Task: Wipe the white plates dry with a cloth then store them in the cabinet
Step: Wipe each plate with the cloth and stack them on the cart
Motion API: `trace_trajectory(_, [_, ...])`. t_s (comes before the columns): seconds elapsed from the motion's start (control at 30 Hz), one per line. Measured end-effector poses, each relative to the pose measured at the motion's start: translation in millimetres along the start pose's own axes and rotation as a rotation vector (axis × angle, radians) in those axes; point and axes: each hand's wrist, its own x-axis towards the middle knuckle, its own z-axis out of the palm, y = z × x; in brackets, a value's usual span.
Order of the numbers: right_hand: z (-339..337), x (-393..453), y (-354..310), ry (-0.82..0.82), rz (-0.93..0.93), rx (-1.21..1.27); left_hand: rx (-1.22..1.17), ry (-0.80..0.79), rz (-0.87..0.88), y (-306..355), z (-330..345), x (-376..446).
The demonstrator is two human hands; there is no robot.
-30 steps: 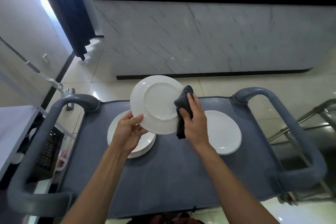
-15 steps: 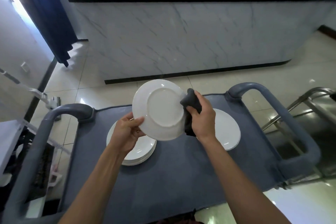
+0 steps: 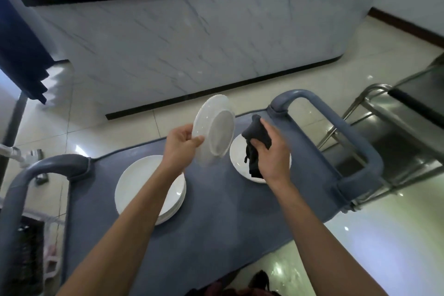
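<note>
The white plate (image 3: 214, 131) is in your left hand (image 3: 180, 144), pinched at its lower rim between thumb and fingers and tilted nearly on edge above the cart (image 3: 216, 223); it is smooth, glossy and round, with its flat centre facing right. Your right hand (image 3: 270, 151) grips a dark, crumpled cloth (image 3: 255, 138), soft and bunched, with a tail hanging down; it is just beside the held plate, apart from it. Under that hand a single white plate (image 3: 237, 158) lies flat on the cart's matte blue-grey top. A stack of white plates (image 3: 144, 187) sits to the left, partly hidden by your left forearm. Thick rounded handles (image 3: 336, 127) close each end of the cart. Beyond stands a marble-veined counter (image 3: 192, 38) with a black top; the floor (image 3: 384, 235) is shiny tile.
</note>
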Motion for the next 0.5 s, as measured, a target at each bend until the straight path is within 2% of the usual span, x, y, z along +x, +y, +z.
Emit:
trace_trajectory(0.27, [-58,5,27,0.032,0.011,-0.023,0.751,-0.158,0.253,-1,83,6])
trace_trajectory(0.5, [-100,10,53,0.048,-0.023,-0.054,1.032,-0.169,0.304,-3,137,-6])
